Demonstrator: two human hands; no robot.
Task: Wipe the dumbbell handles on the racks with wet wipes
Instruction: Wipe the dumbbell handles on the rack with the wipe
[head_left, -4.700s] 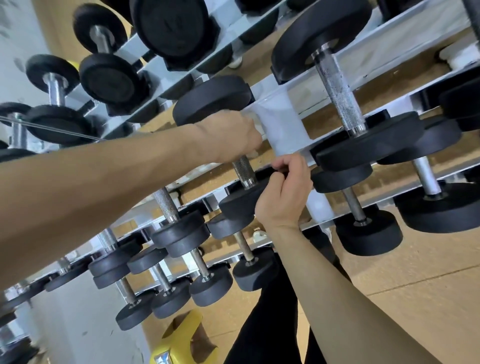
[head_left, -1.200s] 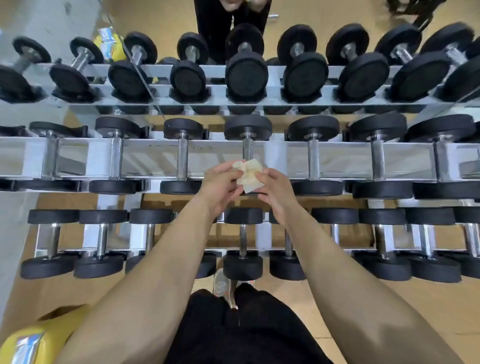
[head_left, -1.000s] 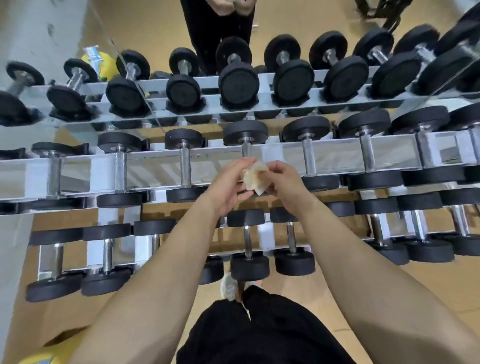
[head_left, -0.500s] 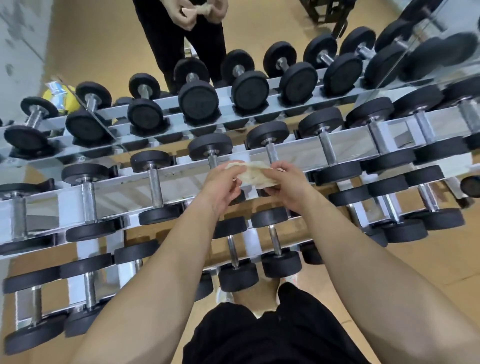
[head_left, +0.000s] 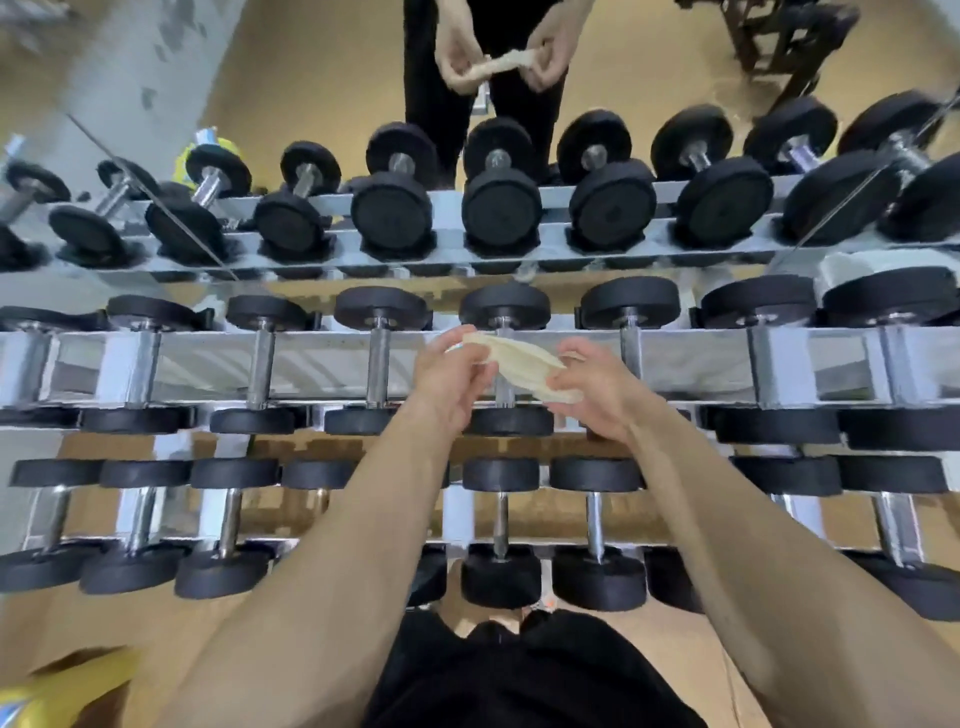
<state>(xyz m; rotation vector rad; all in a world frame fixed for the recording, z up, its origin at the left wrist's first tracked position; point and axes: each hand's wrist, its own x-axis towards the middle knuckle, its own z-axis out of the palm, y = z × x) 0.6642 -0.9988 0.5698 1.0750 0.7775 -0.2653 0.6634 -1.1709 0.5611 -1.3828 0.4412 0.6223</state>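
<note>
In front of you stands a silver chrome metal rack (head_left: 322, 364), three tiers in view, each running from its left end to its right end. On the top tier, black round-headed dumbbells with steel handles (head_left: 501, 213) sit in a row, heads facing you. The middle-tier dumbbells (head_left: 377, 358) lie with handles crossing the shiny front rail, one head on each side of it. The lowest-tier dumbbells (head_left: 595, 525) lie side by side, heads almost touching. Near the right end, behind the middle tier, lies a white thing (head_left: 852, 267); you cannot tell what it is.
</note>
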